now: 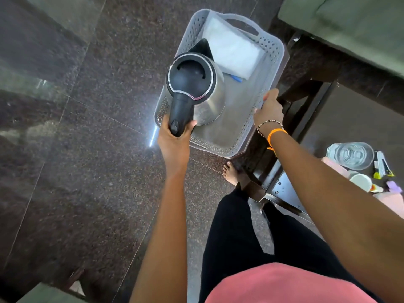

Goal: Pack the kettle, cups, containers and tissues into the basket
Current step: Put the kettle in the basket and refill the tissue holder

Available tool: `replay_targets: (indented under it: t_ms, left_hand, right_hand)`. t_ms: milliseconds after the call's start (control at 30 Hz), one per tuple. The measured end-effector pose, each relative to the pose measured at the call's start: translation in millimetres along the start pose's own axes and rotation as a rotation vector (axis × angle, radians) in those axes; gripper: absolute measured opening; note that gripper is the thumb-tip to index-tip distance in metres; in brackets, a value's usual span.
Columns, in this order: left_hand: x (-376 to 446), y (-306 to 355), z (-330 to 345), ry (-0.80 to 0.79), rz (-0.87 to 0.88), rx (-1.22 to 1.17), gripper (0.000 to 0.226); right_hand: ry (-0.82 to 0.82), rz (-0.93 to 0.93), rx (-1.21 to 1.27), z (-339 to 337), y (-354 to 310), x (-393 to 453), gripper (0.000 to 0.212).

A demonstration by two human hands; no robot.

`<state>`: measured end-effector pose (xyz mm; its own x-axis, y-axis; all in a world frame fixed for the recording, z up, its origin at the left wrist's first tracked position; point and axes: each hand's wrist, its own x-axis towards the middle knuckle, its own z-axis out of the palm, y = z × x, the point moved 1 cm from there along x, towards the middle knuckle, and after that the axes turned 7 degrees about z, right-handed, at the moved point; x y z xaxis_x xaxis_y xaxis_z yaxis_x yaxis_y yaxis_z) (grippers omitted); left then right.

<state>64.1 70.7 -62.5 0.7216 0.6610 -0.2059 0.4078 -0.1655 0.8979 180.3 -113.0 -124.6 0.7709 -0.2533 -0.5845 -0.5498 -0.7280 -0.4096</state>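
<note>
A grey perforated plastic basket (273, 68) rests on the dark floor beside a dark wooden table. A white tissue pack (231, 51) lies flat at the basket's far end. My left hand (175, 138) grips the black handle of a steel kettle (214, 99) with a black lid, holding it upright over the basket's near left part. My right hand (269, 110) clasps the basket's right rim. On the table at the right stand a clear glass container (349, 155) and a white cup (360, 181).
A dark wooden table frame (306, 101) runs along the basket's right side. Small packets (382, 167) and pink items (391, 200) lie on the table's right part. My bare foot (230, 172) stands just below the basket. A green cushioned seat (349, 22) fills the top right.
</note>
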Motion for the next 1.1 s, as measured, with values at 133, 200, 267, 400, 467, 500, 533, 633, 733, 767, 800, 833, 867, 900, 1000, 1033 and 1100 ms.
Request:
replay_targets:
  t_ms: [133, 200, 267, 400, 467, 500, 533, 633, 733, 767, 800, 833, 867, 900, 1000, 1033, 1100]
  left_hand:
    - [-6, 13, 4, 0.131, 0.110, 0.119, 0.047]
    - [-17, 26, 11, 0.259, 0.263, 0.229, 0.041]
    - [-33, 36, 24, 0.300, 0.423, 0.327, 0.029]
    - [-63, 44, 71, -0.071, 0.383, 0.209, 0.015]
    - [-79, 40, 97, -0.292, 0.272, 0.189, 0.017]
    - [-88, 37, 110, -0.400, 0.229, 0.185, 0.019]
    - [-97, 34, 123, -0.493, 0.212, 0.188, 0.020]
    - [-123, 24, 158, -0.683, 0.228, 0.260, 0.020]
    - [-154, 17, 192, -0.788, 0.203, 0.311, 0.021]
    - [-159, 13, 197, -0.801, 0.196, 0.330, 0.021]
    - [-168, 10, 206, -0.815, 0.190, 0.353, 0.022]
    - [-176, 7, 214, -0.825, 0.181, 0.373, 0.022]
    - [-185, 4, 223, -0.828, 0.172, 0.390, 0.022]
    - [-193, 3, 232, -0.827, 0.166, 0.405, 0.022]
    - [-215, 2, 252, -0.807, 0.186, 0.406, 0.022]
    - [-221, 3, 257, -0.798, 0.196, 0.399, 0.022]
    - [-234, 8, 268, -0.780, 0.204, 0.390, 0.022]
  right_hand:
    - [-0.035, 0.007, 0.016, 3, 2, 5, 0.026]
    - [-0.079, -0.021, 0.081, 4, 6, 8, 0.024]
    - [-0.107, -0.093, 0.178, 0, 17, 8, 0.020]
    - [-0.031, -0.242, 0.166, -25, 64, -1, 0.021]
    - [0.017, -0.261, 0.075, -41, 98, -3, 0.020]
    - [0.060, -0.261, -0.019, -52, 118, -2, 0.023]
    - [0.105, -0.253, -0.138, -63, 139, 0, 0.029]
    - [0.175, -0.135, -0.362, -93, 194, 4, 0.059]
    - [0.143, 0.043, -0.391, -120, 243, 14, 0.083]
    - [0.114, 0.074, -0.388, -123, 249, 18, 0.087]
    - [0.079, 0.095, -0.370, -128, 258, 24, 0.090]
    - [0.039, 0.101, -0.339, -133, 266, 30, 0.091]
    - [0.005, 0.088, -0.311, -138, 274, 38, 0.090]
    - [-0.027, 0.060, -0.285, -141, 280, 44, 0.089]
    - [-0.071, -0.027, -0.239, -145, 291, 56, 0.087]
    - [-0.077, -0.044, -0.230, -146, 293, 57, 0.088]
    - [-0.091, -0.071, -0.224, -150, 297, 58, 0.091]
